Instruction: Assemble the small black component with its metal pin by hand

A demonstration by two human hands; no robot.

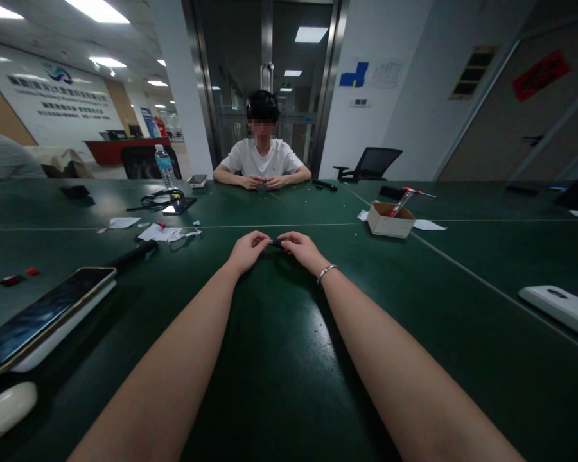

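Observation:
Both my forearms reach forward over the dark green table (270, 333), and my hands meet near its middle. A small dark piece (278, 243) spans the gap between my fingertips; it is too small for me to name its kind. My left hand (248, 250) pinches its left end, where a lighter tip shows. Closed on the right end is my right hand (304, 249), with a silver bangle (326, 274) round the wrist. The fingers hide part of the piece.
At left lie a phone (52, 314), a white mouse (4, 410) and paper scraps (161, 232). Farther back are a coiled cable (157, 200) and a water bottle (164, 165). A small box (390, 220) stands right. Opposite sits a person (262, 157), hands together.

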